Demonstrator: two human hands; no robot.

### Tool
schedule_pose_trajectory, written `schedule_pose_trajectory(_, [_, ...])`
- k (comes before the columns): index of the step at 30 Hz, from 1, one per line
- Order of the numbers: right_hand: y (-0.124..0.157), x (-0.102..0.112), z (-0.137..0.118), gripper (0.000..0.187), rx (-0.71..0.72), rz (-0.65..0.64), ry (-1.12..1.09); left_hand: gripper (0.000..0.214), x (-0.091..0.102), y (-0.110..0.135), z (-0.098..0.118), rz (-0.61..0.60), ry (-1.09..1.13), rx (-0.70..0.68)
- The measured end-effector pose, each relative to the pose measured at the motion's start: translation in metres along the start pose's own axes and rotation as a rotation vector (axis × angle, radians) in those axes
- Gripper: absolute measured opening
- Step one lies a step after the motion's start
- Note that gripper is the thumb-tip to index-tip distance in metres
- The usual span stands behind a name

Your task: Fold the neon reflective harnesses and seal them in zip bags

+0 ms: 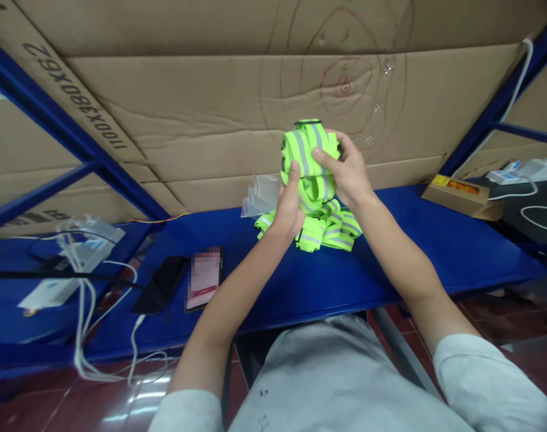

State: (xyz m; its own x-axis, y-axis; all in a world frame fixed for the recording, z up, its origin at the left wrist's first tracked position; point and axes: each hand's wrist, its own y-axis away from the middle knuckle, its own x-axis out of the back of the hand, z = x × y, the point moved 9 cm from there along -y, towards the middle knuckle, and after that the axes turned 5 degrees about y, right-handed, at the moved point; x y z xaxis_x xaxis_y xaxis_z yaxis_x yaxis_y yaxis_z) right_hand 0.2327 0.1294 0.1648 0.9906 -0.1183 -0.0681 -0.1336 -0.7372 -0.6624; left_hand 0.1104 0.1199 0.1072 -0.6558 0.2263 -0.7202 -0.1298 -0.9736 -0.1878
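Between my two hands, raised above the table, is a bundled neon-yellow reflective strap (304, 150) with grey stripes and a black edge at its top. My left hand (289, 204) grips its lower left side, thumb pointing up along the front. From the right, my right hand (349, 171) closes on it with the thumb pressed on the front; its other fingers are partly hidden behind. Below, a heap of similar reflective straps (339, 231) lies on the blue table (273, 294), and a loop hangs down between the bundle and the heap.
Clear plastic bags (261, 195) stand against the cardboard wall (188, 114) behind the straps. To the left lie a phone (204, 279), a black case-like object (161, 285) and white cables (82, 324). An open cardboard box (457, 195) sits at the right, beside blue frame posts.
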Motion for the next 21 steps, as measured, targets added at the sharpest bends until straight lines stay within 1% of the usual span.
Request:
schedule_pose_trajectory(2, [-0.002,0.005,-0.001,0.068,0.015,0.034,0.018,0.043,-0.008,0.002,-0.001,-0.104,-0.028,-0.003])
schedule_pose_trajectory(6, [-0.003,0.013,-0.009,0.070,0.056,0.047,0.103,0.049,-0.008,0.001,-0.003,-0.191,-0.120,0.001])
schedule_pose_trajectory(10, [-0.004,0.023,-0.007,0.061,0.034,0.095,0.187,0.052,-0.009,0.000,-0.009,-0.322,-0.251,0.031])
schedule_pose_trajectory(12, [-0.003,0.026,-0.004,0.056,0.026,0.128,0.237,0.051,-0.008,0.000,-0.012,-0.368,-0.311,0.060])
schedule_pose_trajectory(14, [-0.001,0.026,-0.004,0.053,0.038,0.145,0.299,0.050,-0.004,0.000,-0.017,-0.376,-0.328,0.125])
schedule_pose_trajectory(17, [0.004,0.021,-0.007,0.053,0.080,0.130,0.384,0.050,0.002,0.000,-0.024,-0.354,-0.296,0.223])
schedule_pose_trajectory(21, [0.009,0.016,-0.015,0.054,0.116,0.094,0.416,0.051,0.002,0.002,-0.031,-0.366,-0.253,0.287])
